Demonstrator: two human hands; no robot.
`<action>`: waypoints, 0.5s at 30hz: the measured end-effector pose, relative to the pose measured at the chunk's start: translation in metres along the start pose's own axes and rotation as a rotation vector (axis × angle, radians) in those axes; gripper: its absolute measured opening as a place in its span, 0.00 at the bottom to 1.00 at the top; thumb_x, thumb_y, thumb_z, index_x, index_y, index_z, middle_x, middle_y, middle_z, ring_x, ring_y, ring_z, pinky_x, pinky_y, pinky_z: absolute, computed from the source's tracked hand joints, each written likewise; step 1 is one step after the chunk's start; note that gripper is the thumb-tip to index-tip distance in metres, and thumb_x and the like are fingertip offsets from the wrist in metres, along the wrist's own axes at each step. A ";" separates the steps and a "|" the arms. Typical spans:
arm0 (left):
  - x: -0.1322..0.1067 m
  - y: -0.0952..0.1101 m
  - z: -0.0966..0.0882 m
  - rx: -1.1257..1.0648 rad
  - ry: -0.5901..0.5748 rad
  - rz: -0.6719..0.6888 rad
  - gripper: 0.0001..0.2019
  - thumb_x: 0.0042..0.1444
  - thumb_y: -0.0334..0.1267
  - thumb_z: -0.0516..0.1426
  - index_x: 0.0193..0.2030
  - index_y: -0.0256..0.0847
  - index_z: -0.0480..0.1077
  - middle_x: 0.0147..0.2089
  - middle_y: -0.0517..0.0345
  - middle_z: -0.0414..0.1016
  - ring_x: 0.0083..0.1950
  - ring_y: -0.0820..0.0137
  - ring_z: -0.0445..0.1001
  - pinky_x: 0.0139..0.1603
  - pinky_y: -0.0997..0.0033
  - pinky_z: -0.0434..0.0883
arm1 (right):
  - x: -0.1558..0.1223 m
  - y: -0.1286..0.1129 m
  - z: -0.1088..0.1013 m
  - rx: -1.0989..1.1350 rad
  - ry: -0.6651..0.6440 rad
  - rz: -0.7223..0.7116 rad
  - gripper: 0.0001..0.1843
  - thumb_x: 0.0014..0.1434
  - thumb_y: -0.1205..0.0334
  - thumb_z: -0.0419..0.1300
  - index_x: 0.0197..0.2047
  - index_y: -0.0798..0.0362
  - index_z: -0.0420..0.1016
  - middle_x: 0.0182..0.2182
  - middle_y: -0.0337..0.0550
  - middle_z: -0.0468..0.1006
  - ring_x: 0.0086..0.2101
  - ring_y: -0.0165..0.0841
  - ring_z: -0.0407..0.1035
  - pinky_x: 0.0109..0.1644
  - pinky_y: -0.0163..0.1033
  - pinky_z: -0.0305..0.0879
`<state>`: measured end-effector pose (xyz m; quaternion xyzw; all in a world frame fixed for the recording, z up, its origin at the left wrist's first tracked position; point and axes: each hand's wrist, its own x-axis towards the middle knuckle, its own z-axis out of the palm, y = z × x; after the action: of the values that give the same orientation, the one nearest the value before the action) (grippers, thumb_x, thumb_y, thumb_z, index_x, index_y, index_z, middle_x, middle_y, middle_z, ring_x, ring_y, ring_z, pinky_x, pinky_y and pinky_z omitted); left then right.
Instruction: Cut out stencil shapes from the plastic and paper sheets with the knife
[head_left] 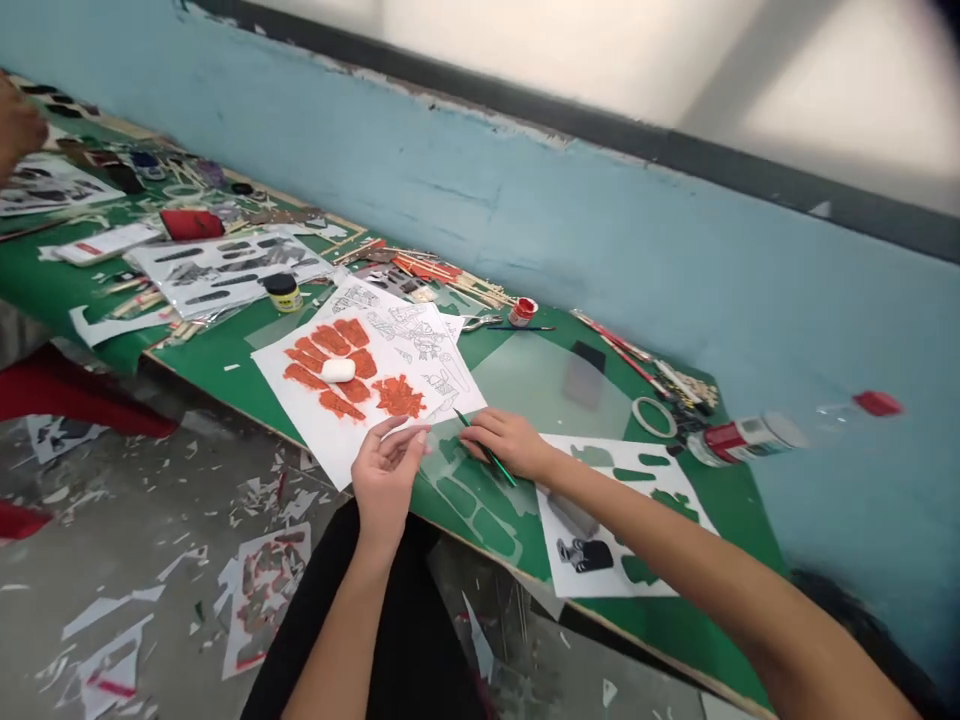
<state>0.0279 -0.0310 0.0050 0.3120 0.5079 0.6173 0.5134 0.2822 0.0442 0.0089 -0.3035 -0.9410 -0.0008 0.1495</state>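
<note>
Working at a green table (739, 500) crowded against a blue wall (450, 170), a person is grasping a slim green tool (497, 466) in the right hand (506, 440), its fingers closing around the shaft just above a cut stencil (480, 508). The left hand (386, 465) is hovering near the table's edge with loosely curling fingers, gripping nothing visible; whether it is touching the orange-painted sheet (330, 440) beside it, one cannot tell. A white block (338, 371) is sitting among the orange shapes, partly covering them.

The right forearm (660, 545) is crossing a cut-out sheet (626, 456) and blocking part of it from sight. Beyond the hands, a clear film (517, 385) is spreading over the tabletop, while a tape roll (654, 417) and a bottle (750, 440) are crowding the right end. A red paint pot (523, 311) is standing near the wall, with a brush (536, 328) lying just in front. A yellow jar (283, 292) is standing behind the orange-painted sheet, and bundled sticks (450, 275) are lining the wall.

At far left, a co-worker's hand (19, 125) is showing, blurred, at the frame's edge. Below, paper scraps (262, 600) are littering the floor (187, 480) near a red stool (75, 390).
</note>
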 end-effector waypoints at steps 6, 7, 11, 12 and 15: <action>0.001 0.004 -0.012 -0.053 0.022 -0.010 0.22 0.77 0.50 0.68 0.69 0.40 0.77 0.67 0.46 0.82 0.62 0.57 0.84 0.62 0.49 0.86 | -0.079 -0.018 -0.032 -0.132 -0.010 0.463 0.17 0.81 0.51 0.69 0.65 0.51 0.82 0.60 0.50 0.85 0.54 0.40 0.83 0.59 0.51 0.87; 0.000 0.005 -0.016 -0.066 0.020 -0.016 0.22 0.77 0.50 0.68 0.69 0.40 0.77 0.67 0.46 0.82 0.62 0.57 0.84 0.62 0.49 0.86 | -0.096 -0.022 -0.038 -0.148 0.009 0.542 0.18 0.81 0.50 0.69 0.65 0.51 0.82 0.61 0.50 0.85 0.55 0.41 0.83 0.60 0.51 0.87; -0.004 0.011 -0.030 -0.117 0.001 -0.043 0.22 0.77 0.51 0.67 0.69 0.40 0.77 0.66 0.46 0.82 0.60 0.58 0.85 0.61 0.50 0.87 | -0.144 -0.038 -0.053 -0.164 0.092 0.755 0.19 0.81 0.50 0.69 0.66 0.51 0.82 0.63 0.51 0.84 0.56 0.42 0.83 0.62 0.54 0.86; -0.005 0.013 -0.033 -0.127 -0.005 -0.048 0.22 0.78 0.51 0.67 0.69 0.40 0.77 0.66 0.46 0.82 0.60 0.58 0.85 0.61 0.50 0.87 | -0.151 -0.042 -0.054 -0.157 0.115 0.781 0.19 0.80 0.50 0.69 0.66 0.51 0.82 0.63 0.51 0.84 0.57 0.42 0.83 0.62 0.54 0.86; -0.004 0.019 -0.039 -0.145 -0.022 -0.053 0.22 0.78 0.51 0.67 0.69 0.40 0.77 0.65 0.46 0.82 0.59 0.58 0.85 0.60 0.51 0.87 | -0.163 -0.056 -0.056 -0.141 0.215 0.830 0.19 0.80 0.50 0.70 0.66 0.51 0.82 0.63 0.51 0.84 0.58 0.43 0.83 0.63 0.55 0.86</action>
<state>-0.0125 -0.0463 0.0122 0.2674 0.4641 0.6353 0.5564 0.3915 -0.1002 0.0215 -0.6640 -0.7157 -0.0367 0.2134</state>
